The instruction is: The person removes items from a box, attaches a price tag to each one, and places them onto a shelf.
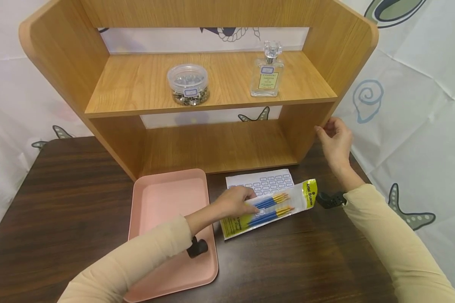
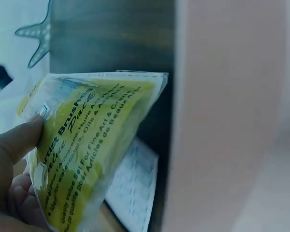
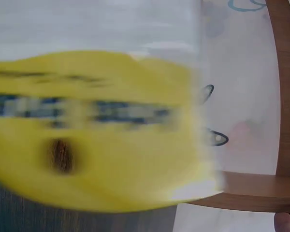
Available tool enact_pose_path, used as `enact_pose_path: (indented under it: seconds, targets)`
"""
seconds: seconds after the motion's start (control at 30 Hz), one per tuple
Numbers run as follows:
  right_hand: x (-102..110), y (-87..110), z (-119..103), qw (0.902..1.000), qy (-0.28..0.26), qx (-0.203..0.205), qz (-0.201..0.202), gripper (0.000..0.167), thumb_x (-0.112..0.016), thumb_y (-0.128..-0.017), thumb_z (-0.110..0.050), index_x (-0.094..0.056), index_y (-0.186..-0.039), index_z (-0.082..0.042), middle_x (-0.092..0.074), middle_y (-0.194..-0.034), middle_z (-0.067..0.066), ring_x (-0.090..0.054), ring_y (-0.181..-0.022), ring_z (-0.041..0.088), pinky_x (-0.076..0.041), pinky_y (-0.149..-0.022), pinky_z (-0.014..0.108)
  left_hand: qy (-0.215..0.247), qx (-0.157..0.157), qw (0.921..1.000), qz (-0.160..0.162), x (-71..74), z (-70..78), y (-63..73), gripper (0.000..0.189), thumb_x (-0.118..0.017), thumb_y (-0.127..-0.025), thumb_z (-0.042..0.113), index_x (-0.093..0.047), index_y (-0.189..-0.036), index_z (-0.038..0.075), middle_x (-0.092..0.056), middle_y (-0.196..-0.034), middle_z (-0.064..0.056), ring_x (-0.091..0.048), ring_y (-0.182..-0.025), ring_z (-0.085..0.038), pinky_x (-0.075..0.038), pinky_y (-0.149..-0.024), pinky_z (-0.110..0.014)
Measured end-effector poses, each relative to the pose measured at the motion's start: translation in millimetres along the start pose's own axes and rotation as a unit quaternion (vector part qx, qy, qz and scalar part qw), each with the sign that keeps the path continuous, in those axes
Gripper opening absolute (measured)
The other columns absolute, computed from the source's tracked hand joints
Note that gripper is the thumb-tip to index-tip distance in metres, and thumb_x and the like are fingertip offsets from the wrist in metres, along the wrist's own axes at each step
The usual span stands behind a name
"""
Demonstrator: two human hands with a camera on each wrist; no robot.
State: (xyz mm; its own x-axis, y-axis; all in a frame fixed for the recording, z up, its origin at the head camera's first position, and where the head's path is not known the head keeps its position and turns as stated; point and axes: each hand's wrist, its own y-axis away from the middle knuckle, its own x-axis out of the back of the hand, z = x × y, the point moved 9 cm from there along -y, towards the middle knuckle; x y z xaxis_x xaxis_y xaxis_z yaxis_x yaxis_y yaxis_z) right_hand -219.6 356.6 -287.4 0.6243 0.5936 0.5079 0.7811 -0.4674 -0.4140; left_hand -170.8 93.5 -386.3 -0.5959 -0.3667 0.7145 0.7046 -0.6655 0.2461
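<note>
My left hand (image 1: pixel 235 202) grips a flat clear-and-yellow pack of artist brushes (image 1: pixel 309 193), its thumb (image 2: pixel 24 137) lying on the front. Blue-handled brushes with golden tips show through the plastic, with a small label on it. The pack partly covers a white sheet of blue-framed labels (image 1: pixel 277 179) on the table. My right hand (image 1: pixel 336 143) is raised by the right side panel of the wooden shelf (image 1: pixel 212 145), fingers bent near its front edge; whether it pinches anything is hidden. In the right wrist view, the pack's yellow end fills much of the frame, blurred.
A pink tray (image 1: pixel 167 193) lies left of the pack, under my left forearm. On the upper shelf board stand a round lidded jar of small metal pieces (image 1: pixel 189 86) and a glass perfume bottle (image 1: pixel 267 78). A patterned white cloth (image 1: pixel 413 126) hangs behind and to the right.
</note>
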Motion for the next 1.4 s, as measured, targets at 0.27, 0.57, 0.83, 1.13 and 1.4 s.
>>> enact_pose_path:
  seconds: [0.27, 0.57, 0.83, 1.13, 1.4]
  targets:
    - [2, 0.0, -2, 1.0, -0.001, 0.002, 0.003, 0.024, -0.065, -0.087, -0.01, -0.061, -0.105, 0.005, -0.066, -0.095, 0.015, -0.052, -0.074, -0.007, -0.042, -0.067, 0.009, 0.033, 0.014, 0.9989, 0.029, 41.5, -8.2, -1.7, 0.017, -0.075, -0.08, 0.026, -0.066, -0.085, 0.013, -0.054, -0.068, 0.007, -0.045, -0.06, -0.009, -0.035, -0.055, -0.022]
    - [3, -0.8, -1, 1.0, 0.001, 0.005, 0.006, 0.024, -0.065, -0.087, -0.011, -0.061, -0.104, 0.005, -0.066, -0.094, 0.014, -0.052, -0.073, -0.008, -0.042, -0.068, 0.009, 0.053, 0.042, 0.9958, 0.063, 80.2, -27.2, -2.9, 0.015, -0.075, -0.08, 0.024, -0.069, -0.088, 0.013, -0.066, -0.081, -0.001, -0.056, -0.066, -0.014, -0.042, -0.059, -0.023]
    - [4, -0.9, -1, 0.9999, 0.004, 0.008, 0.011, 0.022, -0.065, -0.087, -0.009, -0.061, -0.103, 0.005, -0.067, -0.094, 0.017, -0.051, -0.071, -0.011, -0.042, -0.068, 0.009, 0.052, 0.042, 0.9951, 0.072, 103.6, -40.8, -3.6, 0.019, -0.073, -0.081, 0.023, -0.07, -0.094, 0.01, -0.068, -0.085, -0.005, -0.061, -0.067, -0.015, -0.047, -0.06, -0.023]
    - [1, -1.1, 0, 0.9998, 0.001, 0.014, 0.012, 0.021, -0.065, -0.087, -0.008, -0.06, -0.102, 0.006, -0.067, -0.093, 0.017, -0.051, -0.07, -0.012, -0.042, -0.066, 0.007, 0.032, 0.051, 0.9944, 0.087, 125.1, -56.4, -5.6, 0.022, -0.073, -0.081, 0.025, -0.072, -0.098, 0.011, -0.069, -0.087, -0.004, -0.06, -0.07, -0.015, -0.045, -0.063, -0.025]
    - [0, -1.3, 0, 0.9997, 0.001, 0.022, 0.013, 0.021, -0.064, -0.086, -0.006, -0.06, -0.102, 0.006, -0.067, -0.093, 0.018, -0.05, -0.069, -0.014, -0.042, -0.067, 0.006, -0.008, 0.07, 0.9941, 0.082, 138.5, -70.2, -10.6, 0.031, -0.068, -0.085, 0.029, -0.068, -0.11, 0.011, -0.069, -0.092, -0.005, -0.058, -0.075, -0.018, -0.043, -0.068, -0.029]
